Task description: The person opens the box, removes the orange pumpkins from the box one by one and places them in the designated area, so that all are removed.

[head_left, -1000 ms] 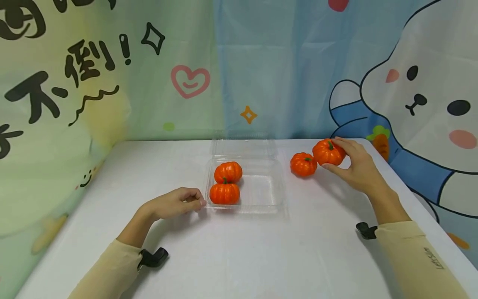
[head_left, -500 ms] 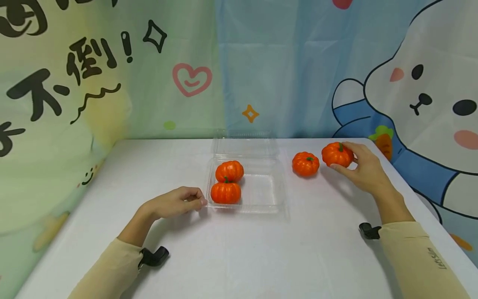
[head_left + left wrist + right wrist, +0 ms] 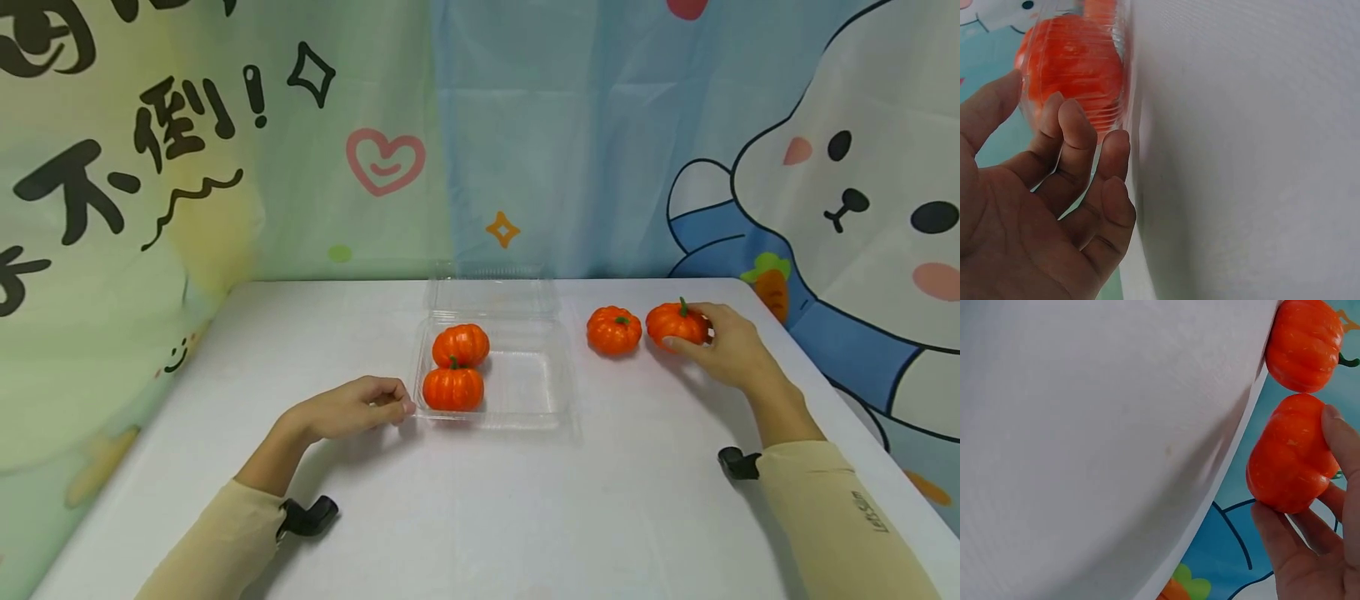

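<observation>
My right hand (image 3: 723, 342) grips a small orange pumpkin (image 3: 675, 323) with a green stem, thumb on the near side and fingers round the far side. In the right wrist view a thin gap shows between this pumpkin (image 3: 1291, 453) and the tabletop. Just left of it stands another pumpkin (image 3: 613, 331). Two more pumpkins (image 3: 453, 389) sit one behind the other in the left half of a clear plastic clamshell box (image 3: 528, 419), its lid raised at the back. My left hand (image 3: 352, 407) rests its loosely bent fingertips at the box's front left corner.
A white table (image 3: 525, 517) carries everything. Behind it hangs a printed cloth (image 3: 525, 125) with a cartoon bear, right at the table's back edge. Black wrist cameras (image 3: 311, 515) stick out from both sleeves.
My right hand has moved the gripped pumpkin to the right, away from the one beside it, then lowered it toward the table. The left hand and the box stay put.
</observation>
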Tool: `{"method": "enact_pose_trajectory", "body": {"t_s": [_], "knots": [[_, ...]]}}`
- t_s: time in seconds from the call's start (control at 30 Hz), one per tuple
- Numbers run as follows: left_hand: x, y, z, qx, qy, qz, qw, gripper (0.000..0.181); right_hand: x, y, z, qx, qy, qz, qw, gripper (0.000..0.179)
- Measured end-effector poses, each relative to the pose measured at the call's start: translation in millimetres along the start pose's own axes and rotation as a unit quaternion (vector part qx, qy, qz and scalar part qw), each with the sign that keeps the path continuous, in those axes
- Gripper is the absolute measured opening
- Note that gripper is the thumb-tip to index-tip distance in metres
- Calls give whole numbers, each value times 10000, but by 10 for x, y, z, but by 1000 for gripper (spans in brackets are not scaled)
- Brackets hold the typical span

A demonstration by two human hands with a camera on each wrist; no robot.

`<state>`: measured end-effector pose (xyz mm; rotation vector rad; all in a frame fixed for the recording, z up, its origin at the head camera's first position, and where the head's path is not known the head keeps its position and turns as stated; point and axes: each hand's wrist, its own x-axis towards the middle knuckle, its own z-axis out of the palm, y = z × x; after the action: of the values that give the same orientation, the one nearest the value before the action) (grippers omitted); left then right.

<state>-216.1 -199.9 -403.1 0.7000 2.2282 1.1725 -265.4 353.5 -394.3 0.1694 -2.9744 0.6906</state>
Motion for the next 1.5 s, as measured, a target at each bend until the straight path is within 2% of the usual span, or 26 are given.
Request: {"method": "enact_pose_trajectory", "body": {"t_s": [0.17,0.7,1.0,1.33,1.5], "knots": [[8,20,-13,40,-25,46,10000,22,-2,31,-1,-55,-4,30,10000,82],[-1,-4,7,-11,-52,-9,10000,22,45,-4,37,-129,-548,421,9975,81],[30,-3,-3,39,-72,86,9999,20,43,4,56,-67,-567,601,9966,82],[5,6,1,24,-29,65,10000,23,55,2,83,-16,-567,486,9972,90],[-11,17,7,-37,19,72,10000,22,54,-45,51,-41,-427,363,9984,91]]}}
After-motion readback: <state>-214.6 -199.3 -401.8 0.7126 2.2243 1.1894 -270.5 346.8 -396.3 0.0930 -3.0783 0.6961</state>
